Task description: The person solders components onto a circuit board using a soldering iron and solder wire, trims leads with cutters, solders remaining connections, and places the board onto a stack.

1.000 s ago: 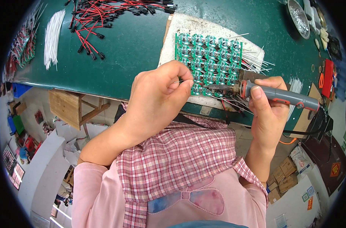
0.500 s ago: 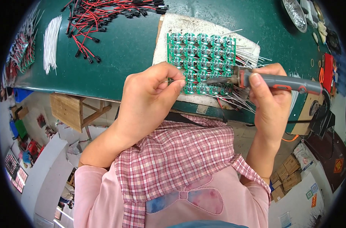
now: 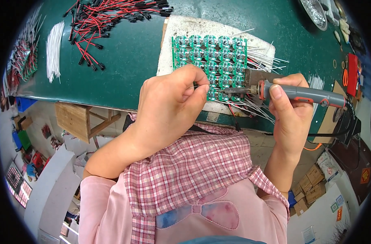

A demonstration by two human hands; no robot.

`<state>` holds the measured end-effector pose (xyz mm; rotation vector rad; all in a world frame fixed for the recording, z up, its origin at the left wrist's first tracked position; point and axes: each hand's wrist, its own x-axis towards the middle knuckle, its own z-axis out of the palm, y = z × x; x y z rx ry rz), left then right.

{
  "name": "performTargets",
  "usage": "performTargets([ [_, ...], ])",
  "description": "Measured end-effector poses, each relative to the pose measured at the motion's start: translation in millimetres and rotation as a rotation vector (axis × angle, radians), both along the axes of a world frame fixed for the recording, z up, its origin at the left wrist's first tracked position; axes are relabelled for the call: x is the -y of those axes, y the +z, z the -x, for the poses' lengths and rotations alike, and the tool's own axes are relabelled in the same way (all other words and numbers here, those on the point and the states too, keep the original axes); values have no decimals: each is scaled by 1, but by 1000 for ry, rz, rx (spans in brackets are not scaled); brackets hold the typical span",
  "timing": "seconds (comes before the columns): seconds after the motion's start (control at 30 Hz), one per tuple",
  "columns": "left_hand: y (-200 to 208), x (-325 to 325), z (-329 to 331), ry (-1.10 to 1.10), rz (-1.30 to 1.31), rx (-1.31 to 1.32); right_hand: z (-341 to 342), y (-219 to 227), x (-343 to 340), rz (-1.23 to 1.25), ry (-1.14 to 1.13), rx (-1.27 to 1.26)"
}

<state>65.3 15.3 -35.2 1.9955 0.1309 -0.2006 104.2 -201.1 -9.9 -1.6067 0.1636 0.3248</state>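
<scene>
My right hand (image 3: 290, 112) is closed round the grey and orange handle of a soldering iron (image 3: 315, 96). The iron's tip reaches leftward onto the lower rows of a panel of green circuit boards (image 3: 210, 54). My left hand (image 3: 167, 99) pinches a thin wire (image 3: 192, 86) just left of the tip, and its fingers cover the panel's lower left part. Exactly where tip and wire meet the board is too small to tell. Under the panel lies a worn white foam slab (image 3: 193, 25). Several white and red wires (image 3: 254, 106) stick out from the panel's right side.
Red-and-black connector leads (image 3: 100, 24) lie heaped at the far left, beside a bundle of white wires (image 3: 54, 51). A metal dish (image 3: 314, 14) is at the far right, above a red box (image 3: 352, 75). The iron's black cord (image 3: 350, 112) runs along the right.
My left hand has shifted right, closer to the iron's tip. The panel and slab sit slightly further left in the picture. The iron is still held over the panel's lower rows.
</scene>
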Motion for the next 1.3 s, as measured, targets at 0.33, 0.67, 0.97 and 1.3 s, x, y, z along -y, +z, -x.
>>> performTargets([
  [0.33, -3, 1, -2, 11, -39, -2, -9, -11, 8, -32, 36, -55],
  [0.67, -5, 2, 2, -46, -67, 64, -6, -8, 5, -26, 47, -22],
  [0.97, -8, 4, 1, -65, -106, 84, -6, -14, 2, -23, 29, -46],
  [1.3, 3, -2, 0, 37, 40, -33, -3, -13, 27, 62, -49, 92],
])
